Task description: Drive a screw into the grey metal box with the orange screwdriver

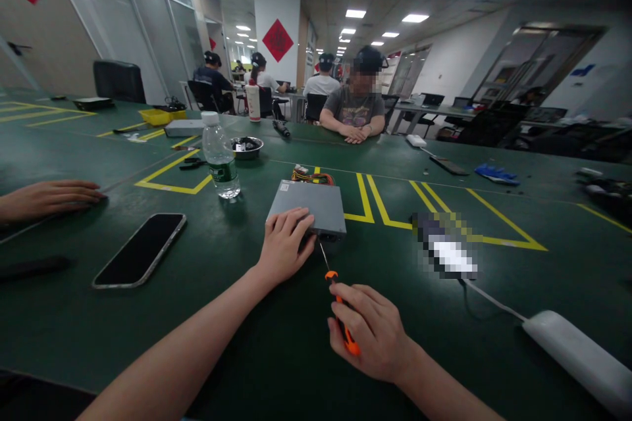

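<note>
Grey metal box [309,209] under left hand [285,242]; right hand [371,330] grips orange screwdriver [340,306].

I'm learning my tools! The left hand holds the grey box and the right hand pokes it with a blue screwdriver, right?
The head view shows the screwdriver is orange, not blue. The left hand does rest on the grey box, and the right hand holds the screwdriver to its near edge.

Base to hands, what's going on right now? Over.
Left hand pressing on grey box. Right hand gripping orange screwdriver, tip at box's near edge. Phone and water bottle off to the left, apart.
</note>
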`<state>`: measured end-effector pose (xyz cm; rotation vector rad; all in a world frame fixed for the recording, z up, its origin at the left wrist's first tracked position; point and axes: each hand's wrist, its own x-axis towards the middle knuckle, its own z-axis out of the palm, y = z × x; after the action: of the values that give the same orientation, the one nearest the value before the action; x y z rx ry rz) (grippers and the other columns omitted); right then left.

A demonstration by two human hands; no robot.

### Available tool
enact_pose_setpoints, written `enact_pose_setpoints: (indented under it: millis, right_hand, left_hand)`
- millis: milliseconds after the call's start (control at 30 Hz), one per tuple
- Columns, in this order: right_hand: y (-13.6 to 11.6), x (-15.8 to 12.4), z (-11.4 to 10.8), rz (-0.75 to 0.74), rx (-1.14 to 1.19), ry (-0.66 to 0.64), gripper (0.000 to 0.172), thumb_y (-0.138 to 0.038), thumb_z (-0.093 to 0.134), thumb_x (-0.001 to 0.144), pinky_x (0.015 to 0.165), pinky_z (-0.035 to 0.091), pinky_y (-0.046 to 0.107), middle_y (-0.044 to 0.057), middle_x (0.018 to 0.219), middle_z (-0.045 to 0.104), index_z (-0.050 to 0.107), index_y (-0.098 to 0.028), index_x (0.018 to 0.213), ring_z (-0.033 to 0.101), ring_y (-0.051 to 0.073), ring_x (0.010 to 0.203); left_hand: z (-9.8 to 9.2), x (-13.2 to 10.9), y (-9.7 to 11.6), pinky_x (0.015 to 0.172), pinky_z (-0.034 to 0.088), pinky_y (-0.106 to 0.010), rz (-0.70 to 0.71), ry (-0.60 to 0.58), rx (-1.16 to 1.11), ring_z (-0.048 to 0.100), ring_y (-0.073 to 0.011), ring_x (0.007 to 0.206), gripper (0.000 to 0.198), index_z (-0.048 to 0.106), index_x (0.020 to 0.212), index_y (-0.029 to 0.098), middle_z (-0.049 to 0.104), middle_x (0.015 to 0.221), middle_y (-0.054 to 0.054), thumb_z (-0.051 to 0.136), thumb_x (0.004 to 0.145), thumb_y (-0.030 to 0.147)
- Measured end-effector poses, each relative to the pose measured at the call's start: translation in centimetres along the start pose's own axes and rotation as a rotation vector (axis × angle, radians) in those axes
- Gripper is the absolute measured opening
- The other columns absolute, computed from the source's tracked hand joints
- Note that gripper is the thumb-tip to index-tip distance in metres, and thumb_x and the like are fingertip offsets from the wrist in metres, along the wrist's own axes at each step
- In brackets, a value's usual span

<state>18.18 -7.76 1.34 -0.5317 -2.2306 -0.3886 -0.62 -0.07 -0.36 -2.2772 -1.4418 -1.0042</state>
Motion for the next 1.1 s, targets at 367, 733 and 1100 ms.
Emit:
enact_pose_setpoints:
  millis: [367,733,1100]
  right_hand:
    - [-1.6,0.7,0.0,0.047,0.106,-0.272,0.043,-0.046,0.039,0.086,0.076,0.052,0.033,0.018,0.104,0.06,0.059,-0.012,0.102,0.061,0.023,0.094]
    - [-1.4,0.4,0.4,-0.002,0.158,-0.199,0.042,-0.046,0.036,0.092,0.077,0.051,0.031,0.017,0.108,0.061,0.054,-0.01,0.103,0.062,0.019,0.089]
    - [-0.7,0.3,0.7,-0.055,0.166,-0.05,0.037,-0.048,0.049,0.086,0.065,0.051,0.025,0.013,0.095,0.065,0.052,-0.012,0.096,0.064,0.014,0.076]
  left_hand:
    - [0.0,-0.1,0.0,0.093,0.028,-0.04,0.012,0.011,0.013,0.045,-0.0224,0.115,0.029,0.05,0.113,0.023,0.054,0.123,-0.006,0.046,0.085,0.03]
    - [0.4,-0.1,0.0,0.092,0.028,-0.042,0.016,0.027,0.027,0.046,-0.0236,0.114,0.03,0.05,0.114,0.023,0.054,0.123,-0.007,0.048,0.084,0.029]
    - [0.3,0.0,0.1,0.091,0.028,-0.042,0.021,0.029,0.014,0.046,-0.0244,0.114,0.03,0.049,0.114,0.024,0.055,0.122,-0.007,0.049,0.084,0.028]
